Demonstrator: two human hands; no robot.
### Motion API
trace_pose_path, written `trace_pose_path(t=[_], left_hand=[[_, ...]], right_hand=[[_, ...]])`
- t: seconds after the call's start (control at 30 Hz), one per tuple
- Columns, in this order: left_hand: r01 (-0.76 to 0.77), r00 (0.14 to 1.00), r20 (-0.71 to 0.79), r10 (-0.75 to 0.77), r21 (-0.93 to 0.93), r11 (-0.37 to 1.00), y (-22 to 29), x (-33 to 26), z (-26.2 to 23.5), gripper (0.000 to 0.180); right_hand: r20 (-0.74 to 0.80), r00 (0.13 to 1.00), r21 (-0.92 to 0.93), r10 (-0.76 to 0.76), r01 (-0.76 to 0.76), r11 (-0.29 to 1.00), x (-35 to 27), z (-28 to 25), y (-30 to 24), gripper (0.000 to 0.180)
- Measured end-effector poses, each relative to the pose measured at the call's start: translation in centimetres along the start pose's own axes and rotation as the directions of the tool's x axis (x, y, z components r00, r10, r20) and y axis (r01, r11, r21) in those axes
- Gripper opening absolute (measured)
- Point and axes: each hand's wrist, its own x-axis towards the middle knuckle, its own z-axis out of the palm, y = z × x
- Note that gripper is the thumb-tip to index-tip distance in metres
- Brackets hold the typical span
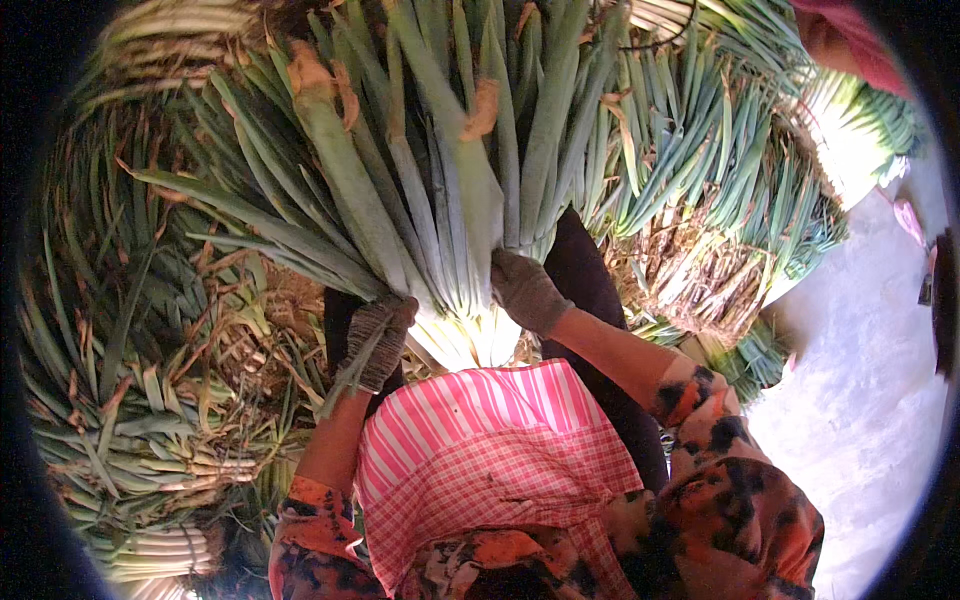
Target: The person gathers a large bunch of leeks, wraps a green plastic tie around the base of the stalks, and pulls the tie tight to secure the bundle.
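Note:
A large bunch of green onions (450, 200) lies across my lap, its green tops fanned away from me and its pale stems brightly lit near the apron. My left hand (378, 340), in a grey knit glove, is closed at the bunch's left edge, low by the stems. From it a loose green onion leaf (345, 385) trails down over the wrist. On the other side, my gloved right hand (530, 288) has its fingers curled against the right edge of the bunch. Some leaf tips are brown and dry.
Piled green onions (110, 280) surround me on the left. More bundles (710, 200) with dry roots lie at the right, beside a pale floor (850, 400). Another person's sleeve (865, 40) shows at the upper right. A pink striped apron (490, 430) covers my lap.

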Motion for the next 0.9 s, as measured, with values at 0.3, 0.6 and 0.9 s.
trace_pose_path(t=[0.3, 0.6, 0.9], left_hand=[[0.001, 0.964, -0.266, 0.013, 0.053, 0.999, 2.9, 0.4, 0.6, 0.033], [0.095, 0.898, -0.275, -0.342, -0.64, 0.763, 2.6, -3.2, 0.9, 0.017], [0.117, 0.989, -0.107, -0.098, 0.189, 0.975, 4.6, -0.8, 2.0, 0.029]], right_hand=[[0.292, 0.954, 0.069, -0.069, 0.051, 0.996, 1.3, -0.5, 1.6, 0.032], [0.598, 0.528, 0.746, 0.602, -0.641, -0.179, -9.5, -9.6, 3.2, 0.021], [0.132, 0.975, 0.668, 0.178, -0.22, 0.711, -2.3, -4.1, 0.3, 0.013]])
